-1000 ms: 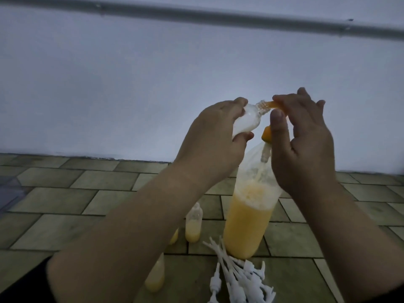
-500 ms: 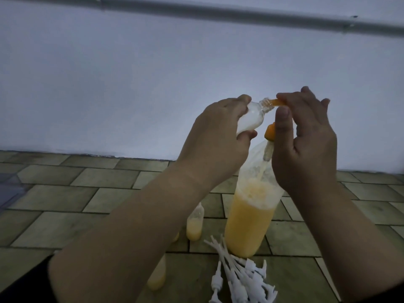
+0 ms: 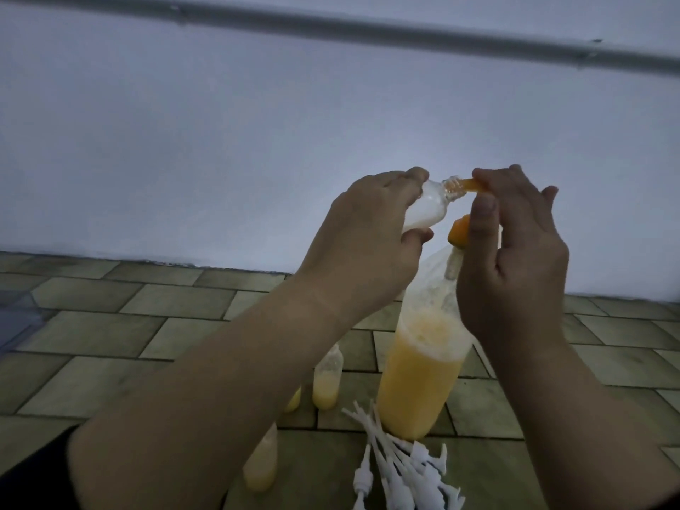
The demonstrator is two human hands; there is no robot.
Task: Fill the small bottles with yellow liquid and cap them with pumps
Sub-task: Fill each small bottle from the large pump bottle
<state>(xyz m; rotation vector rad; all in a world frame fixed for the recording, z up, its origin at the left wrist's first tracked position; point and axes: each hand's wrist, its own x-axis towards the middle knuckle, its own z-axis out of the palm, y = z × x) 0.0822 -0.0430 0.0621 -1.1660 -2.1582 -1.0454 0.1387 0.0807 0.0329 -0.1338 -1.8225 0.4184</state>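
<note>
The left hand (image 3: 362, 248) is gripping a tilted small bottle (image 3: 173, 209) while the right hand (image 3: 515, 266) is pinching an orange tube (image 3: 471, 184) into its neck, filling; capping likely follows.

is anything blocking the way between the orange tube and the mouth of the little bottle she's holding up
Nothing visible does. The orange tube, pinched by the right hand, already meets the open neck of the small bottle gripped in the left hand, with no cap or pump on it.
</note>
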